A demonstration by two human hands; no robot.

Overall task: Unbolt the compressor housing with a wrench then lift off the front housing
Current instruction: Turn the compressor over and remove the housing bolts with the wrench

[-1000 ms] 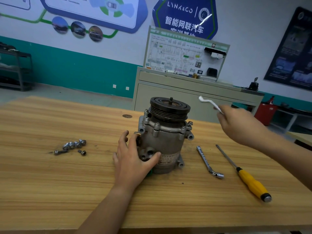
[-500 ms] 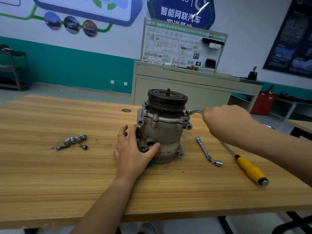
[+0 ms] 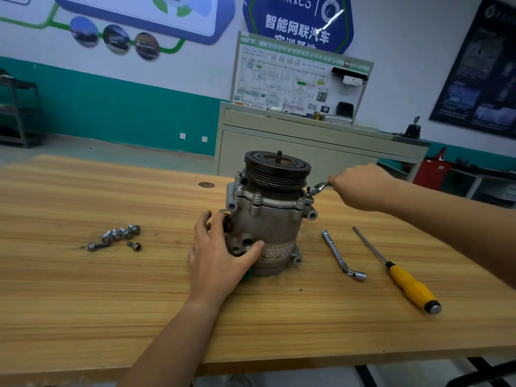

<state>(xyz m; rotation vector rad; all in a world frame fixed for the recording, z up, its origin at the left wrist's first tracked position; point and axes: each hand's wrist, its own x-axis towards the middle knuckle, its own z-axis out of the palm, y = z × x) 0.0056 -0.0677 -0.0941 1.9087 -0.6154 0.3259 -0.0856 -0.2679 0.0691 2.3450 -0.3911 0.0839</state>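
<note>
Room along the near tabletop (image 3: 111, 303); both sides of the compressor (image 3: 268, 227) are crowded.
The left grip (image 3: 220, 258) covers its left flank; the right grip (image 3: 360, 188), holding a wrench (image 3: 318, 187), blocks the upper right. Bolts (image 3: 120, 236) lie well left. A socket wrench (image 3: 339, 254) and a screwdriver (image 3: 402, 277) lie to the right, a narrow lane between them.

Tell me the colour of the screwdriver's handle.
Yellow; the screwdriver handle shows best in the head view.
</note>
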